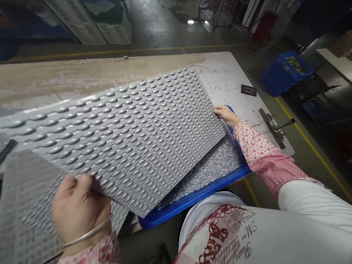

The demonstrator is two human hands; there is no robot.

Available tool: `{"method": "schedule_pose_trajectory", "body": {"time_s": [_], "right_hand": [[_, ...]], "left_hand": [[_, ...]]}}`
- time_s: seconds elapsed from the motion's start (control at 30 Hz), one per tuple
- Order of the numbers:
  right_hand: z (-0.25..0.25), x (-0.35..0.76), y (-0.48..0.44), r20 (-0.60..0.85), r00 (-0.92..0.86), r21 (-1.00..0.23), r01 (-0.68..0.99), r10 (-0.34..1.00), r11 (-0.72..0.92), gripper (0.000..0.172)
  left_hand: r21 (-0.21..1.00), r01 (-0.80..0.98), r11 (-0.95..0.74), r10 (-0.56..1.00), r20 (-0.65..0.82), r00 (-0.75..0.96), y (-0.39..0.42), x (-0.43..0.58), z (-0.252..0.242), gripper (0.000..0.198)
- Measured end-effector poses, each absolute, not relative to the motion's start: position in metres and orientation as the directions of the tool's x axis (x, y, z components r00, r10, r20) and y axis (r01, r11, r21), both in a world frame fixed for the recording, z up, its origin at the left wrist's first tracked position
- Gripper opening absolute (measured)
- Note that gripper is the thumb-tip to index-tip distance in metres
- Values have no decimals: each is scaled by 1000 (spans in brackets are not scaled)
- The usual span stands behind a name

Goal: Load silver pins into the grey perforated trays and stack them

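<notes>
A large grey sheet with rows of raised oval bumps is held at an angle between both hands, over a blue tray. My left hand is closed on its near left edge, thumb on top and fingers hidden beneath. At the right edge my right hand pinches the sheet. Many small shiny silver pieces fill the visible part of the tray, and the sheet covers the rest. Below my left hand lies another grey sheet with a grid of marks, blurred.
The worn white table extends behind the sheet. On its right side lie a small dark rectangular plate and a metal bar with a handle. A blue bin stands on the floor beyond. Pale crates stand at the back left.
</notes>
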State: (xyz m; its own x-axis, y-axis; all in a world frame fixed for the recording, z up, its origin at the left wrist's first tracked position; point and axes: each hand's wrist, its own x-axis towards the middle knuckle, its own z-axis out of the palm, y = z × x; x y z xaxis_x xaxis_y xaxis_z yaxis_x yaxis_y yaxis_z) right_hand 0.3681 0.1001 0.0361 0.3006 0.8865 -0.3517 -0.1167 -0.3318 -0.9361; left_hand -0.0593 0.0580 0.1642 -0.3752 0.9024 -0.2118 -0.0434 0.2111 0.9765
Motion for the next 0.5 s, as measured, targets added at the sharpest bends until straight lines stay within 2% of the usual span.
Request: {"method": "schedule_pose_trajectory", "body": {"time_s": [0.1,0.23,0.33,0.4,0.5], "right_hand": [[36,424,85,-303,329,-951,-168,894,-261,18],[25,480,63,-287,360,-952,-212,888,-222,22],[9,504,44,-252,358,-952,-261,899,-163,29],[-6,512,25,-169,344,-962,-260,924,-79,36],[-34,513,-10,37,232,-993,-98,972,61,49]], "left_hand": [[993,21,-119,981,120,-153,62,-7,169,10],[953,12,-304,953,304,-5,69,41,167,9],[941,91,-326,945,325,29,71,50,161,10],[934,165,-316,949,310,62,69,42,154,12],[912,301,-277,949,211,235,54,20,128,38]]}}
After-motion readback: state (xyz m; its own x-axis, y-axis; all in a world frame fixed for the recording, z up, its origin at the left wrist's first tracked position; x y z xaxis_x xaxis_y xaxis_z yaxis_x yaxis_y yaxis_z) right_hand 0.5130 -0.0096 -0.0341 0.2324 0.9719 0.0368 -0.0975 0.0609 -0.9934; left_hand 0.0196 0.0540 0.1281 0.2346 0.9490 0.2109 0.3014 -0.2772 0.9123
